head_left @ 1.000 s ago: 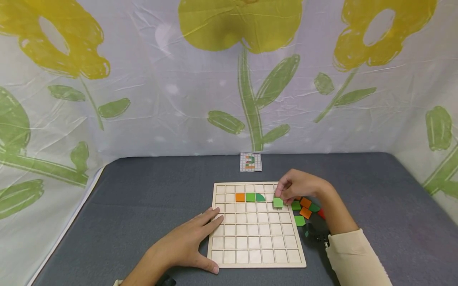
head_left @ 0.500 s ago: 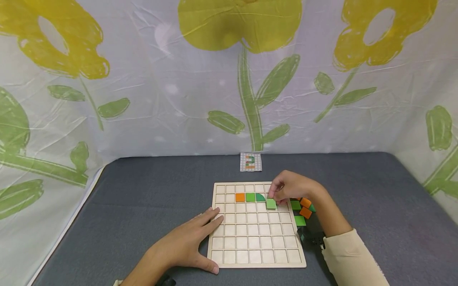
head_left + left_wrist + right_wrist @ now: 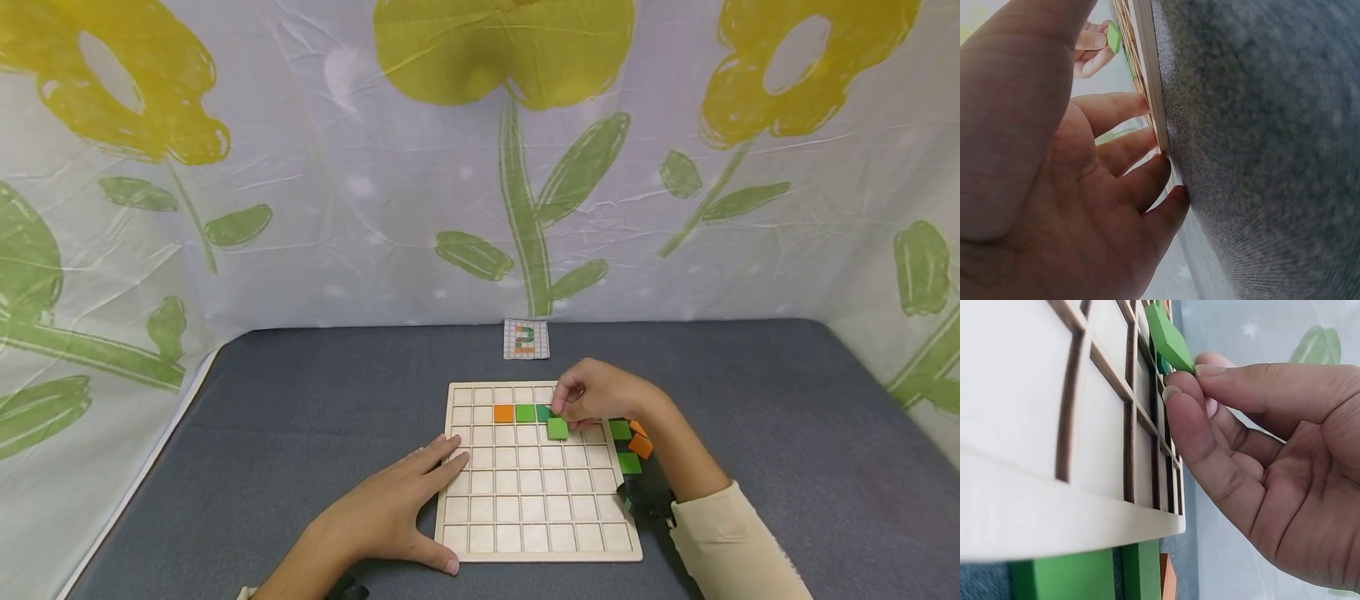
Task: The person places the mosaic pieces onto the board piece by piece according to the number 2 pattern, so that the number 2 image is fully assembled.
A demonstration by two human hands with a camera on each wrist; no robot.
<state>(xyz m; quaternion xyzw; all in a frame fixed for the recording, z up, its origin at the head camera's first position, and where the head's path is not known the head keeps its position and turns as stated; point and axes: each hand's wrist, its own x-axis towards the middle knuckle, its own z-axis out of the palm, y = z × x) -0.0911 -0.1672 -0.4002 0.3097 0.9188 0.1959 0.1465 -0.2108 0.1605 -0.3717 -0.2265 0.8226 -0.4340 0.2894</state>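
Note:
My right hand (image 3: pixel 600 393) pinches a green square tile (image 3: pixel 557 428) by its edge, just above the wooden grid board (image 3: pixel 517 556). In the right wrist view that tile (image 3: pixel 1169 342) is tilted between thumb and fingertips, apart from the board. An orange square (image 3: pixel 503 413), a green square (image 3: pixel 525 413) and a dark green rounded piece (image 3: pixel 543 413) sit side by side in the board's second row; fingers and the held tile partly cover the rounded one. My left hand (image 3: pixel 397 504) rests with spread, straight fingers on the board's left edge, thumb near its lower corner.
Right of the board lie loose green tiles (image 3: pixel 628 462) and orange tiles (image 3: pixel 641 446), partly hidden by the right arm. Behind the board lies a small card (image 3: pixel 526 339) with a coloured grid pattern. A flower-printed cloth (image 3: pixel 337 208) hangs beyond the grey table (image 3: pixel 300 400).
The right hand has moved left over the board with the green square tile, from near the right edge to just below the rounded piece. My left hand has stayed put.

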